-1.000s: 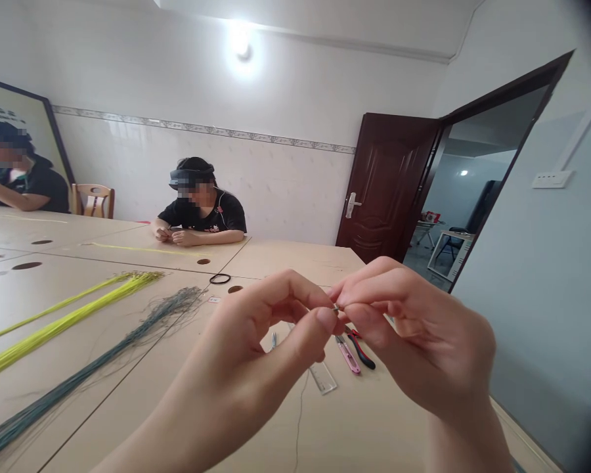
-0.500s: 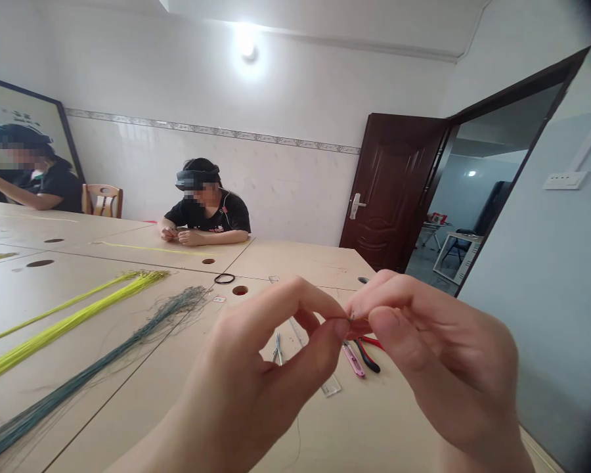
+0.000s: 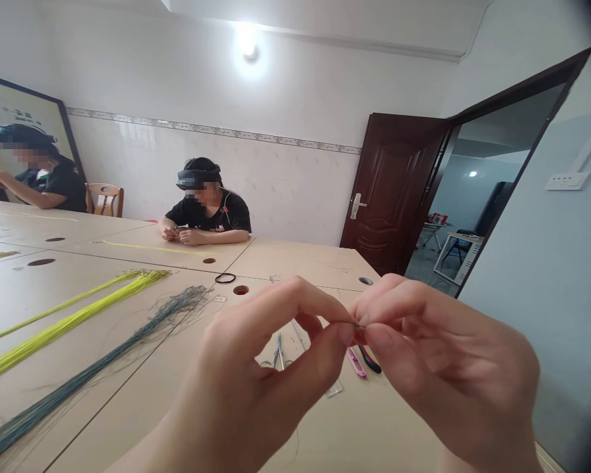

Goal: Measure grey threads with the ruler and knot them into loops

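My left hand point(image 3: 280, 355) pinches a thin dark thread point(image 3: 357, 324) between thumb and index finger. My right hand point(image 3: 438, 355) meets it fingertip to fingertip, its thumb and index finger closed on the same thread. A fine loose strand point(image 3: 297, 437) hangs below my left hand. Behind and under the hands lie scissors point(image 3: 278, 351), a clear ruler point(image 3: 333, 390), a pink cutter point(image 3: 356, 363) and dark-handled pliers point(image 3: 370, 360), all partly hidden.
On the left of the table point(image 3: 167, 394) lie a grey-green thread bundle point(image 3: 123, 355) and yellow bundles point(image 3: 79, 322). A black ring point(image 3: 225, 278) sits near a round table hole point(image 3: 241, 290). Two people sit across the table, beside a wooden chair point(image 3: 105, 199).
My right hand has shifted slightly right and its thumb has closed in on the thread beside my left fingertips. The person at far left has lowered a hand from the face.
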Action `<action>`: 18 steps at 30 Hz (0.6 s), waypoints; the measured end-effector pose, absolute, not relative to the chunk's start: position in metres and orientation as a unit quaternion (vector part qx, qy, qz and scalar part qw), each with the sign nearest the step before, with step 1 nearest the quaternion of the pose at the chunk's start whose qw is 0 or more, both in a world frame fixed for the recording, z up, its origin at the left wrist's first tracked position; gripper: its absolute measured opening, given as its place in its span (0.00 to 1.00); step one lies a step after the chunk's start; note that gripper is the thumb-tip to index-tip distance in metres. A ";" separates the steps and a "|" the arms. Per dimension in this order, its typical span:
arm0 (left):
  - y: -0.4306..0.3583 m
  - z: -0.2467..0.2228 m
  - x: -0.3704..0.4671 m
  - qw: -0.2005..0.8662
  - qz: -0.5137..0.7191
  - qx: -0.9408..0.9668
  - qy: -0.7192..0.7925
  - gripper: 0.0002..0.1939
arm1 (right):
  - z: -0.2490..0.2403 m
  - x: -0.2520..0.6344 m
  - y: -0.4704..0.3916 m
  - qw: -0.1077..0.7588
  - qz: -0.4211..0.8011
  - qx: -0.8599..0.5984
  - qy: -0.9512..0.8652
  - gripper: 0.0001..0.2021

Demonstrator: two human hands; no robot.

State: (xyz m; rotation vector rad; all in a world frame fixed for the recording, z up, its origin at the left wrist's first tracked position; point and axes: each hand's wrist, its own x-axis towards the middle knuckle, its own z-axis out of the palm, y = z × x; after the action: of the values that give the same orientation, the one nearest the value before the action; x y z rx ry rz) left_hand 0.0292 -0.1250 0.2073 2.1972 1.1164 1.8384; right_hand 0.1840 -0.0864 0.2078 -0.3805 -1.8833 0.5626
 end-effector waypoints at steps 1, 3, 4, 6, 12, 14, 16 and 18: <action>-0.125 0.208 0.029 0.037 0.598 0.715 0.361 0.08 | 0.208 0.184 -0.086 0.539 0.236 -0.158 -0.793 0.07; -0.125 0.208 0.029 0.043 0.598 0.714 0.361 0.08 | 0.209 0.184 -0.086 0.541 0.236 -0.154 -0.792 0.07; -0.125 0.207 0.029 0.045 0.599 0.714 0.360 0.08 | 0.209 0.184 -0.086 0.542 0.237 -0.151 -0.792 0.07; -0.125 0.207 0.029 0.049 0.600 0.713 0.359 0.08 | 0.209 0.185 -0.088 0.541 0.239 -0.146 -0.793 0.07; -0.126 0.208 0.028 0.044 0.601 0.715 0.354 0.08 | 0.207 0.186 -0.089 0.536 0.236 -0.150 -0.797 0.07; -0.126 0.209 0.028 0.043 0.603 0.716 0.350 0.08 | 0.206 0.186 -0.088 0.538 0.233 -0.138 -0.798 0.07; -0.125 0.209 0.028 0.045 0.605 0.716 0.346 0.09 | 0.206 0.185 -0.087 0.540 0.231 -0.124 -0.800 0.07; -0.124 0.209 0.028 0.047 0.607 0.715 0.344 0.09 | 0.207 0.185 -0.086 0.540 0.231 -0.117 -0.801 0.07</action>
State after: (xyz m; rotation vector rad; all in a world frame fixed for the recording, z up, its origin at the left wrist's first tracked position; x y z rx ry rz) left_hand 0.0282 -0.1243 0.2086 2.1817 1.0491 1.8523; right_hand 0.1849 -0.0859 0.2067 -0.2772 -1.9043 0.5493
